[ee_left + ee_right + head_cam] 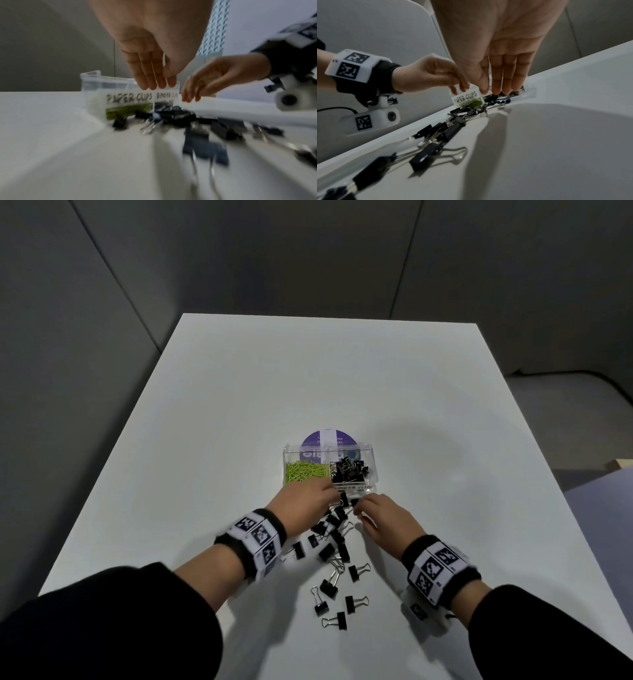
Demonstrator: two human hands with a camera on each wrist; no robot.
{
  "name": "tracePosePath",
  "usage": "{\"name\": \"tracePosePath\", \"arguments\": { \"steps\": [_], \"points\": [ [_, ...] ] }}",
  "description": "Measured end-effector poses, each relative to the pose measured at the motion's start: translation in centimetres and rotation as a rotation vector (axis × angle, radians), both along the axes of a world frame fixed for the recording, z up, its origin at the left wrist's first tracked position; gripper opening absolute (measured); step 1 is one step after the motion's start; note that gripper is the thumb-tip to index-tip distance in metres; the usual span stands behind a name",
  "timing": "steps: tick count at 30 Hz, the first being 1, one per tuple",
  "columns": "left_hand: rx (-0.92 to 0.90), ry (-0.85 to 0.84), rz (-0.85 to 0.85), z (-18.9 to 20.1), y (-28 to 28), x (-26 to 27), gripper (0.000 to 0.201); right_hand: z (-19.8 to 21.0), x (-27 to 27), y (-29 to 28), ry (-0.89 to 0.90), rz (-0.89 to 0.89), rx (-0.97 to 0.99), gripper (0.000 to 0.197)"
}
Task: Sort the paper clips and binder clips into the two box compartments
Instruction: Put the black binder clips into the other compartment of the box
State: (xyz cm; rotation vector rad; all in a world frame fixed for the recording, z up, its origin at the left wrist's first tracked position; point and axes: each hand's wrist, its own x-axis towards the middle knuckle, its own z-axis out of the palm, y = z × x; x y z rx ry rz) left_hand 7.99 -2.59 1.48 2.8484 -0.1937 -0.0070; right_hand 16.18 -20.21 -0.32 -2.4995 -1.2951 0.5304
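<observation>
A clear two-compartment box (372,474) stands mid-table. Its left compartment, labelled PAPER CLIPS (129,97), holds green paper clips (303,470). Black binder clips (349,469) fill the right one. Several loose black binder clips (329,553) trail from the box's front wall toward me. My left hand (332,501) reaches the front wall with straight fingers (154,81) held together and holds nothing that I can see. My right hand (358,508) is just right of it, and its straight fingertips (498,89) point down onto the clips heaped against the box.
The white table (212,412) is bare around the box and the trail. A purple round label (328,438) lies behind the box. Grey walls close in on the left and at the back, and the table's right edge drops to a grey floor.
</observation>
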Motion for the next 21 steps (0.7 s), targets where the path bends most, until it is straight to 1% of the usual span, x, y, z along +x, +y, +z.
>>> {"name": "tracePosePath", "arguments": {
  "steps": [2, 4, 5, 7, 9, 10, 12, 14, 15, 16, 17, 18, 19, 20, 21],
  "points": [
    [0.049, 0.033, 0.002, -1.0, 0.9, -2.1, 0.025, 0.0, -0.6, 0.6, -0.02, 0.055, 0.027, 0.021],
    [0.079, 0.045, 0.044, -2.1, 1.6, -3.4, 0.029, -0.2, -1.2, 1.1, -0.043, 0.101, 0.033, 0.024],
    [0.089, 0.047, 0.08, -2.5, 1.7, -3.7, 0.03, -0.5, -1.4, 1.3, -0.05, 0.104, 0.001, 0.03],
    [0.077, 0.122, 0.141, -3.0, 1.7, -4.2, 0.039, -0.9, -1.6, 1.8, -0.108, 0.122, -0.045, 0.047],
    [0.111, 0.157, 0.153, -3.4, 1.4, -4.7, 0.045, -1.0, -1.9, 2.2, -0.091, 0.109, -0.113, 0.059],
    [0.133, 0.193, 0.129, -3.5, 1.1, -4.9, 0.045, -1.1, -2.1, 2.1, -0.058, 0.1, -0.181, 0.06],
    [0.236, 0.275, 0.092, -3.6, 0.5, -5.4, 0.051, -1.1, -2.6, 1.6, -0.049, 0.094, -0.244, 0.059],
    [0.226, 0.253, 0.077, -4.1, -0.2, -6.2, 0.055, -1.1, -3.3, 1.0, -0.04, 0.126, -0.264, 0.059],
    [0.182, 0.239, 0.067, -4.3, -0.3, -6.6, 0.056, -1.1, -3.6, 0.6, -0.031, 0.145, -0.275, 0.061],
    [0.124, 0.262, 0.057, -4.3, -0.5, -7.1, 0.061, -0.9, -3.8, 0.2, -0.027, 0.164, -0.286, 0.066],
    [0.084, 0.262, 0.053, -4.5, -0.6, -7.4, 0.07, -0.8, -3.8, -0.3, -0.03, 0.183, -0.289, 0.077],
    [0.077, 0.23, 0.049, -4.4, -0.6, -7.7, 0.083, -0.7, -3.9, -0.9, -0.03, 0.199, -0.277, 0.093],
    [0.072, 0.276, 0.048, -4.0, -0.7, -8.1, 0.095, -0.5, -4.0, -1.4, -0.014, 0.218, -0.265, 0.111],
    [0.064, 0.341, 0.043, -3.6, -0.8, -8.6, 0.102, -0.4, -4.2, -2.0, 0.005, 0.243, -0.265, 0.122],
    [0.069, 0.389, 0.029, -3.3, -1.0, -9.0, 0.107, -0.4, -4.5, -2.6, 0.016, 0.275, -0.272, 0.125]
  ]
}}
